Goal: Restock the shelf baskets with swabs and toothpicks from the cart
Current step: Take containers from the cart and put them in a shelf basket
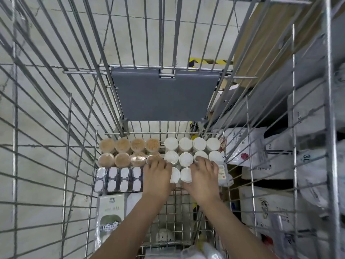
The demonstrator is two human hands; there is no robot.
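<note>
Deep in the wire cart [82,113], round toothpick tubs [122,153] with tan tops stand in two rows at the left. White-lidded swab tubs [186,150] fill the rows to their right. Both my arms reach down into the cart. My left hand [157,174] lies palm down, with its fingertips on the seam between the tan and white tubs. My right hand [203,174] curls its fingers over the white tubs at the right of the block. Two white tubs [181,174] show between my hands.
Flat packs with white labels [119,179] lie left of my left hand. A green and white box [110,215] lies nearer. A grey flap [164,94] hangs at the cart's far end. Shelves with white bagged goods [270,202] stand to the right, outside the wire.
</note>
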